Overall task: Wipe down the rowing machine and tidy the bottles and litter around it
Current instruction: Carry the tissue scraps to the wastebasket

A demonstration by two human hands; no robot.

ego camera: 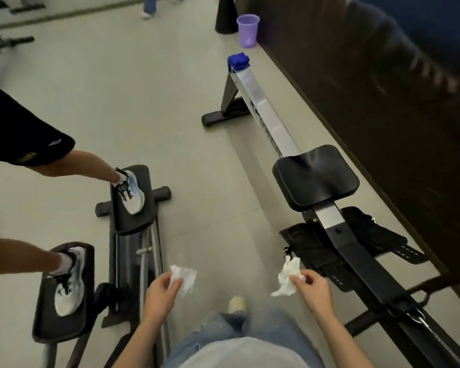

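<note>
Both hands pinch crumpled white tissues, seemingly paper.

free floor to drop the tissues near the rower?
Widest bare patch: grey tiled floor between the black-pedalled stepper machine and the silver-railed rowing machine. Narrow strip: pale ledge between rail and dark wall, past the purple plastic cup. Crowded: strapped black footrests by the right hand.

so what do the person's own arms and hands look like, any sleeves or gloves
Both arms are bare from the bottom edge of the view to the fingers: no sleeves show. The left hand and right hand wear no gloves, and no rings, watch or wristbands are visible. No markings show on either forearm.
</note>
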